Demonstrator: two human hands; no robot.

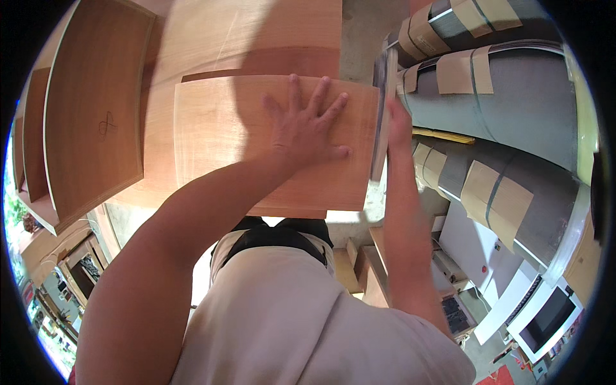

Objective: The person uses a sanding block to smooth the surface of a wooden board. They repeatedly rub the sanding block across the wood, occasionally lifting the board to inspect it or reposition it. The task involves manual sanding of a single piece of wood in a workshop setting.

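My left hand [310, 122] presses flat, fingers spread, on a rectangular wooden panel [207, 130] that lies in front of me. Against the panel's right edge stands a long narrow wooden block [391, 86] with a dark grey face, blurred. My right hand [400, 125] grips this block from its outer side; some of its fingers are hidden. Beneath the panel, more wood shows along its far and near edges, over a larger wooden sheet [288, 29]. Shadow covers the panel's right part, and bright light falls on its left.
Wooden box-like pieces [96, 110] stand at the left, one with a pencilled mark. On the right are large grey-faced rolled or curved sheets [519, 110], strapped with cardboard pads. Boards [373, 274] and a white-framed panel [548, 322] are low at the right.
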